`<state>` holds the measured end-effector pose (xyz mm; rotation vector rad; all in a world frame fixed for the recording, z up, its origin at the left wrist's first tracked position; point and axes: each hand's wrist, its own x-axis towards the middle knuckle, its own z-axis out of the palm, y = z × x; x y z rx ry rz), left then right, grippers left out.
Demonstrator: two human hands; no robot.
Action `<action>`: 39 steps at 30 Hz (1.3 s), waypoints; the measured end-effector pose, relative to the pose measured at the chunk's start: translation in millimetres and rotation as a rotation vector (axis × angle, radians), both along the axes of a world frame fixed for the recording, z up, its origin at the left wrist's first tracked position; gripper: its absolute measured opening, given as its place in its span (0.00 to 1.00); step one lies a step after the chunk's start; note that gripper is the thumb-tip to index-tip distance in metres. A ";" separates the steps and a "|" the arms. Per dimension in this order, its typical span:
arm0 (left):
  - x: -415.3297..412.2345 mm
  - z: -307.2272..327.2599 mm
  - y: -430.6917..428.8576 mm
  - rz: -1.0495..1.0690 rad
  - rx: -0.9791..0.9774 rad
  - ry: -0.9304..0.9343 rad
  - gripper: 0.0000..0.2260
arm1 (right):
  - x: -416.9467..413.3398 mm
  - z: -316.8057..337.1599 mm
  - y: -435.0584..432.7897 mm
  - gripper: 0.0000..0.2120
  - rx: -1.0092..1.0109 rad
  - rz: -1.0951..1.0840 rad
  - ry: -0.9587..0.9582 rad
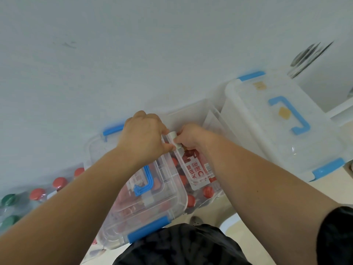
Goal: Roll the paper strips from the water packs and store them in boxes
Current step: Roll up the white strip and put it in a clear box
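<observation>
A white paper strip point(174, 140) is pinched between both hands over a wrapped pack of red-capped water bottles point(198, 175) with a red and white label. My left hand point(143, 136) grips the strip's left side. My right hand point(191, 137) holds its right side with the fingers curled around it. The strip looks partly rolled, though my fingers hide most of it. A clear plastic box with blue handle and clips point(145, 190) lies under my left forearm, lid closed, red contents inside.
A second clear box with a blue handle point(282, 123) stands at the right, lid on. An open clear bin point(191, 113) sits behind my hands against the pale wall. Loose bottles with red and green caps point(38, 194) stand at the lower left.
</observation>
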<state>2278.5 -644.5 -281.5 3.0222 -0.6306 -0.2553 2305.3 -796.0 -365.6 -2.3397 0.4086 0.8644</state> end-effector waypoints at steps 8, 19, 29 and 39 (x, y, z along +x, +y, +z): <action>-0.6 -1.2 -1.3 -0.004 0.007 0.010 0.25 | 0.1 5.3 0.8 0.08 -0.098 0.027 -0.077; -2.3 2.6 -1.5 0.005 0.006 0.007 0.25 | -2.1 13.4 -3.1 0.12 -0.052 0.024 -0.078; -11.5 17.4 -10.8 0.007 -0.116 -0.006 0.23 | -31.7 65.4 -16.1 0.09 0.067 -0.143 -0.395; -43.3 39.4 -90.7 -0.221 -0.415 0.030 0.20 | -121.5 120.9 -145.5 0.17 -0.317 -0.373 -0.751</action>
